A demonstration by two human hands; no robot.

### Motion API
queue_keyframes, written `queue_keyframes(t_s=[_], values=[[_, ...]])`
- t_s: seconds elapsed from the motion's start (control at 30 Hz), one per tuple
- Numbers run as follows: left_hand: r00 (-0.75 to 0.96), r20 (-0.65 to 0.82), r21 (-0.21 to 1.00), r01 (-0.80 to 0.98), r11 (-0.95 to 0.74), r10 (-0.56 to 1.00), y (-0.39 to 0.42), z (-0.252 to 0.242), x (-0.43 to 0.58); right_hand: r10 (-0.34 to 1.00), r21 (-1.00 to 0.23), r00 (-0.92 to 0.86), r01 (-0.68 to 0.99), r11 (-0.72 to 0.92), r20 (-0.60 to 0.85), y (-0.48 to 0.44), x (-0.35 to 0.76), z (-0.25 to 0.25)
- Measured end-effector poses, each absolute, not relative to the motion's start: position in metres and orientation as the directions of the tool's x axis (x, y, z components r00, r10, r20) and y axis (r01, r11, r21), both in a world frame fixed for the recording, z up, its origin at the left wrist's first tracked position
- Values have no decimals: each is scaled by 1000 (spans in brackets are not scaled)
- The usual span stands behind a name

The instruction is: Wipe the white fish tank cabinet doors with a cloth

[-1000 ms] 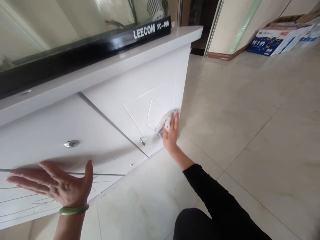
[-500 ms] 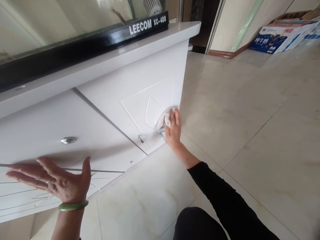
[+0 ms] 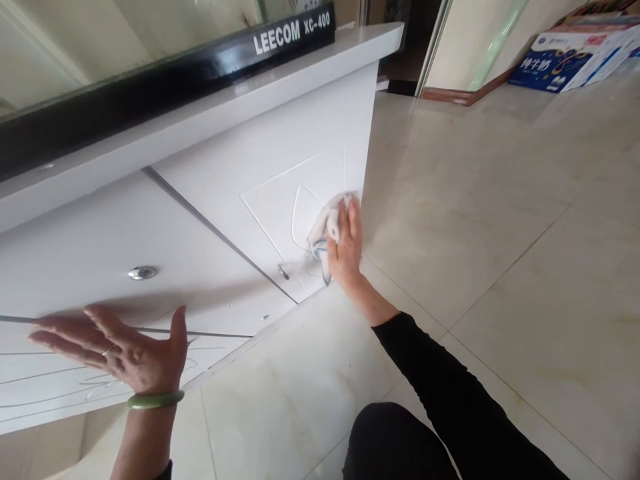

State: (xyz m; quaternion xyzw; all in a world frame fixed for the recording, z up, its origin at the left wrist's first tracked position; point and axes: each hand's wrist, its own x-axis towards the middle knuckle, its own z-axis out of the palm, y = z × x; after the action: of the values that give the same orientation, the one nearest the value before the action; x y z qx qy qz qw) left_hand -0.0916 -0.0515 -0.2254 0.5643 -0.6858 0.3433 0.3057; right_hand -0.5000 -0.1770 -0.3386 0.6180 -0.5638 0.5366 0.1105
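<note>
My right hand (image 3: 347, 240) presses a crumpled whitish cloth (image 3: 325, 223) with a bluish edge against the white cabinet (image 3: 215, 180), low on its right door near the side edge. Part of the cloth lies hidden under my fingers. A raised leaf-like outline shows on the door beside it. At the lower left, my left hand (image 3: 127, 350) is open with spread fingers and holds nothing. It is in front of the cabinet, below a chrome knob (image 3: 143, 273); whether it touches the surface I cannot tell. A green bangle circles that wrist.
On the cabinet top stands a glass tank with a black base strip (image 3: 200, 73) lettered LEECOM XC-400. A blue and white carton (image 3: 555, 61) sits by the wall at the upper right. Glossy tiles (image 3: 500, 220) cover the floor. My bent knee (image 3: 400, 440) shows at the bottom.
The view has shifted slightly. My right hand and the cloth sit a little higher on the door, and more of the cloth hangs below the fingers. My left hand stays open.
</note>
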Motion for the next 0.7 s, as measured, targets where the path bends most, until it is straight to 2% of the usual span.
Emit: queue_keyframes(t_s=[0.17,0.33,0.53,0.7], values=[[-47,794,-12,-998,62,-606,-49,-226,-96,-659,-452,-110,-809,-375,744,-160,-490,-362],[-160,815,-125,-987,101,-556,-50,-223,-97,-625,-438,-111,-805,-400,773,-174,-508,-343],[-84,792,-49,-996,74,-604,-49,-224,-98,-684,-394,-4,-820,-415,730,-167,-527,-348],[-163,830,-106,-985,136,-534,-51,-224,-101,-677,-387,-1,-821,-419,736,-169,-534,-326]])
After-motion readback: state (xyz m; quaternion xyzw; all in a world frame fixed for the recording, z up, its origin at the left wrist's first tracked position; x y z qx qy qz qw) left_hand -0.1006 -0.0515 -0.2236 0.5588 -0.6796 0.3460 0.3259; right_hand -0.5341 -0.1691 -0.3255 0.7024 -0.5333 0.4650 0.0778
